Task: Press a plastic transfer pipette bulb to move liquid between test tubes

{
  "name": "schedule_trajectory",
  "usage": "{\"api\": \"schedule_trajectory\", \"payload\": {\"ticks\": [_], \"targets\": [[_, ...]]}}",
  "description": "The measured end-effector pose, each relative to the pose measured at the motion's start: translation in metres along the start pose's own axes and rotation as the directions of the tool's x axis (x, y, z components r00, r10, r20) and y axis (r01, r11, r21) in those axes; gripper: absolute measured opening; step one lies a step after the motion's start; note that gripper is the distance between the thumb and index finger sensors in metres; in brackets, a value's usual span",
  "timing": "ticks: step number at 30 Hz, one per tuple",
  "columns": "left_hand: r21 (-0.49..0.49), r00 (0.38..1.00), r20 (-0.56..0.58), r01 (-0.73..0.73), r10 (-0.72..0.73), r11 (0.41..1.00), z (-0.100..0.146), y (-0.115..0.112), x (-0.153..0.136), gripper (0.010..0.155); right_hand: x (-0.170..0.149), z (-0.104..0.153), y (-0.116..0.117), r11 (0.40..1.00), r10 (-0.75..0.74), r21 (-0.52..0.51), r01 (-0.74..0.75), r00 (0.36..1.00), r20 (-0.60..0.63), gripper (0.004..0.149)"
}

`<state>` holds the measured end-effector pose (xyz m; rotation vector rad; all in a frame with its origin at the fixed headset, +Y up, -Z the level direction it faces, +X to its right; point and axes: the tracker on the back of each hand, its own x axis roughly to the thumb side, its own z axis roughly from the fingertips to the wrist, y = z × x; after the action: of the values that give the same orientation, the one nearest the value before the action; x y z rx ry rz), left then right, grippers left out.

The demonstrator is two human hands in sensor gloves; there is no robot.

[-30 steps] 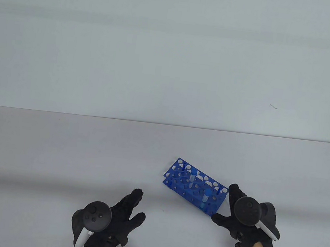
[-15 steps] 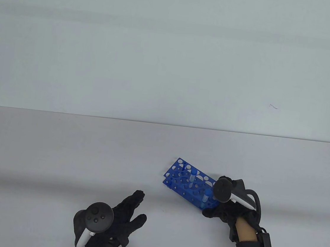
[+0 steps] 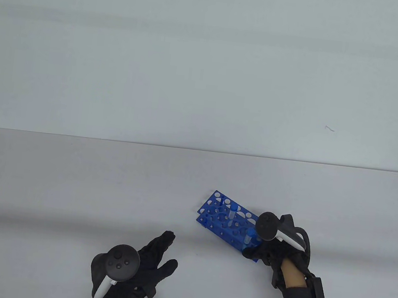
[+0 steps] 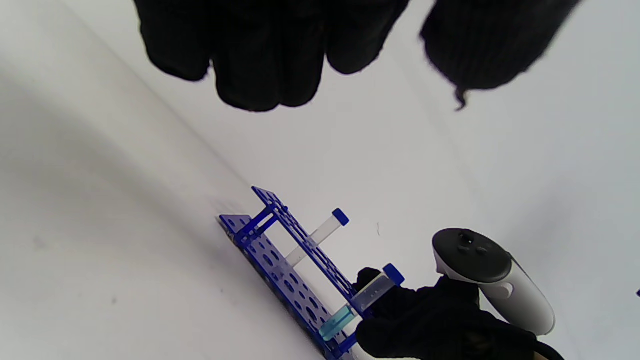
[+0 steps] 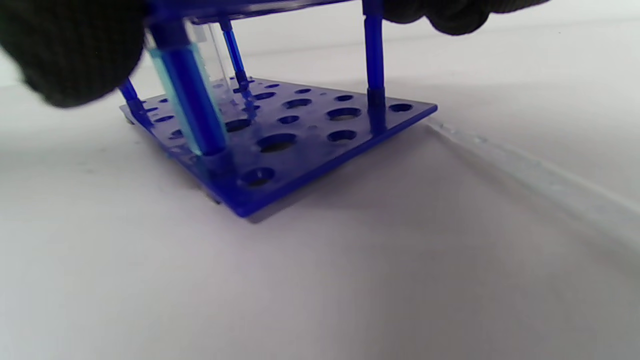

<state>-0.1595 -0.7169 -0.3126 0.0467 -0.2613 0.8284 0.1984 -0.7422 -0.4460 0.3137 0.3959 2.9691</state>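
Observation:
A blue tube rack (image 3: 218,217) stands on the table at centre right. It holds two blue-capped tubes: a clear one (image 3: 233,213) and one with blue liquid (image 3: 248,239) at the right end. My right hand (image 3: 255,251) grips the rack's right end beside the liquid tube (image 5: 187,100); my thumb (image 5: 65,55) is by that tube. A clear pipette (image 5: 530,172) lies on the table right of the rack (image 5: 300,145); my hand hides it in the table view. My left hand (image 3: 160,255) rests open on the table, empty, left of the rack (image 4: 290,280).
The white table (image 3: 73,185) ends at a far edge against a pale wall. The right hand's tracker (image 4: 492,277) stands over the rack's end. A cable and wrist strap (image 3: 306,297) trail from my right forearm.
My right hand moved left from beside the rack onto its right end and turned, covering the pipette in the table view. My left hand barely shifted.

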Motion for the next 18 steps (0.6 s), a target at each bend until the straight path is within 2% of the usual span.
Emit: {"api": "schedule_trajectory", "payload": {"ticks": [11, 18], "targets": [[0.004, 1.000, -0.021, -0.003, 0.003, 1.000, -0.002, 0.002, -0.003, 0.078, 0.003, -0.002, -0.001, 0.996, -0.007, -0.085, 0.011, 0.998, 0.055, 0.120], [0.032, 0.999, -0.041, -0.011, 0.012, 0.999, -0.002, 0.009, -0.007, 0.078, 0.029, 0.013, -0.012, 0.997, -0.020, -0.073, 0.037, 0.974, 0.226, 0.120]]}}
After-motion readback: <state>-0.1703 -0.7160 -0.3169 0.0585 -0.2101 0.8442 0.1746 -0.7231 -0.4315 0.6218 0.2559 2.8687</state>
